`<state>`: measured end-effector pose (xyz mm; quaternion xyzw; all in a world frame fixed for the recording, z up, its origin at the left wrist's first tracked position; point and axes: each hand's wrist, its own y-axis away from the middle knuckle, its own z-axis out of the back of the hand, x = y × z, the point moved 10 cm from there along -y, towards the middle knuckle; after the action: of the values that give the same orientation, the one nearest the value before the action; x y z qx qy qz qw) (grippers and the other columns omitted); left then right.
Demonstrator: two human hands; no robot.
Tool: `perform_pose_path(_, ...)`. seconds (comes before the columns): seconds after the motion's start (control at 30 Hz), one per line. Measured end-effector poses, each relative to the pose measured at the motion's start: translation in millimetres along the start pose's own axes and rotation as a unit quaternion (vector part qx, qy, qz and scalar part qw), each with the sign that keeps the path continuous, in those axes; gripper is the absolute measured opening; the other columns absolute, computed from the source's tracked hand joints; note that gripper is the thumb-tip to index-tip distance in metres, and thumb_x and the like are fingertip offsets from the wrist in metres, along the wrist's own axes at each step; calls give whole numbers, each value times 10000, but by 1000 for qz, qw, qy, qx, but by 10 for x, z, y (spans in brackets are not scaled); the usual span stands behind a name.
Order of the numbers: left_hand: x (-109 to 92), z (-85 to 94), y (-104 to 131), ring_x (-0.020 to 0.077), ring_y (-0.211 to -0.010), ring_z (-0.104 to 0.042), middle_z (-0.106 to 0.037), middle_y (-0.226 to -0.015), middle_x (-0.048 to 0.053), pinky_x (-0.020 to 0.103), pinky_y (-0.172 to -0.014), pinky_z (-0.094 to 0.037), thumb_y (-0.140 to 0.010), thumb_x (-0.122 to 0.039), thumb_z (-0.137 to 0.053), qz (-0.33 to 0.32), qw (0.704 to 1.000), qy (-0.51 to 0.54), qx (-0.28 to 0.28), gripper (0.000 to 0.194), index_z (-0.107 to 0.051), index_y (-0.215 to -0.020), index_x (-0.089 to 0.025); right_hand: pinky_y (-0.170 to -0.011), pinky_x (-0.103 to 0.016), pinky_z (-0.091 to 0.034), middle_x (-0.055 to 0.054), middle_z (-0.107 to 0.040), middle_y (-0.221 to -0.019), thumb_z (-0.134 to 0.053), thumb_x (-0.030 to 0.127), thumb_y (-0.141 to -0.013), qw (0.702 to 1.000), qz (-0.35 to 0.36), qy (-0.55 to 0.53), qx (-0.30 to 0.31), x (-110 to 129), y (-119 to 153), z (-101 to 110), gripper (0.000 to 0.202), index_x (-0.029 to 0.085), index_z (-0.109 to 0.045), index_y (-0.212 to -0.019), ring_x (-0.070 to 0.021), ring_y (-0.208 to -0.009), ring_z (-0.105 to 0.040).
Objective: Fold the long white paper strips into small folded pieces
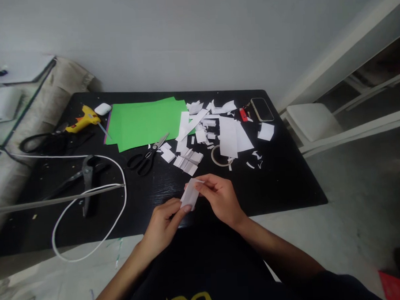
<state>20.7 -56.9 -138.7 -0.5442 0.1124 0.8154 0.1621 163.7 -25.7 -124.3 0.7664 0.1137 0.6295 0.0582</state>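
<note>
A small white piece of paper (189, 195), which looks folded, is held between both hands just above the near edge of the black table. My left hand (166, 220) pinches its lower left end between thumb and fingers. At its upper right end, my right hand (219, 198) grips the paper with the thumb on top. Just beyond the hands lie creased white paper pieces (188, 162) and a roll of tape (215, 157). Black-handled scissors (147, 156) rest to the left, blades pointing away.
Green sheets (146, 123) lie at the back, beside a yellow glue gun (83, 119). White paper scraps (228, 137), a red object (243, 114) and a phone (262, 109) are to the right. A white cable (124, 171) loops over pliers (87, 177) at left. A white stool (313, 120) stands beyond.
</note>
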Motion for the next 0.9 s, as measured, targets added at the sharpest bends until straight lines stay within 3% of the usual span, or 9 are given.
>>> perform_pose_path(0.23,-8,46,29,157,-681,-612,-647,-725,14,275,-648,-464,-1036,-321,-570,-10,999,-15,-35,281,-747,-847,-211,-921,-442,-641,-73,-835,-957,-797,417,-861,1000,-16,-27,1,-33,-24,-17,222,212,-780,-946,-262,-899,-804)
perform_pose_path(0.37,3,15,32,145,-652,-586,-611,-702,4,266,-623,-450,-1042,-323,-557,3,999,-33,-26,311,-697,-795,-196,-921,-432,-639,-70,-834,-949,-798,408,-860,999,-18,-31,1,-43,-17,-27,217,207,-775,-938,-260,-896,-803)
perform_pose_path(0.47,-37,31,50,154,-737,-638,-672,-859,33,264,-660,-490,-1026,-313,-584,-4,999,-33,-24,225,-716,-883,-200,-921,-424,-634,-71,-832,-948,-796,420,-863,999,-23,-31,12,-41,-28,-32,237,200,-768,-946,-256,-894,-800)
perform_pose_path(0.53,-104,122,78,193,-966,-687,-697,-1127,74,300,-836,-539,-1006,-278,-614,-31,998,-29,-50,132,-733,-1022,-221,-917,-419,-628,-74,-828,-950,-798,436,-860,999,-27,-26,23,-36,-46,-33,265,192,-765,-957,-254,-893,-796)
perform_pose_path(0.6,-154,288,114,228,-1151,-658,-670,-1251,83,348,-994,-516,-988,-241,-636,-53,993,-16,-104,127,-721,-1082,-237,-893,-405,-622,-77,-822,-947,-804,455,-852,999,-30,-14,34,-38,-63,-33,295,184,-762,-960,-254,-895,-789)
perform_pose_path(0.73,-121,560,109,193,-1024,-675,-676,-1156,57,311,-905,-552,-968,-241,-670,-29,981,53,-183,179,-668,-1146,-248,-817,-347,-596,-45,-795,-873,-801,456,-858,995,-47,19,88,-84,-59,-118,307,187,-732,-988,-217,-839,-764)
perform_pose_path(0.83,-178,507,-14,169,-907,-660,-688,-1041,35,279,-827,-541,-947,-271,-709,-17,990,28,-136,223,-680,-1166,-244,-637,-274,-534,14,-742,-756,-805,433,-866,986,-63,57,143,-126,-22,-219,376,218,-659,-1137,-165,-672,-696)
perform_pose_path(0.9,-220,418,-86,151,-816,-631,-683,-927,17,258,-750,-514,-958,-293,-697,-14,996,5,-87,110,-712,-1046,-229,-554,-241,-464,39,-704,-708,-798,434,-878,979,-63,84,174,-128,1,-267,419,233,-606,-1192,-137,-592,-625)
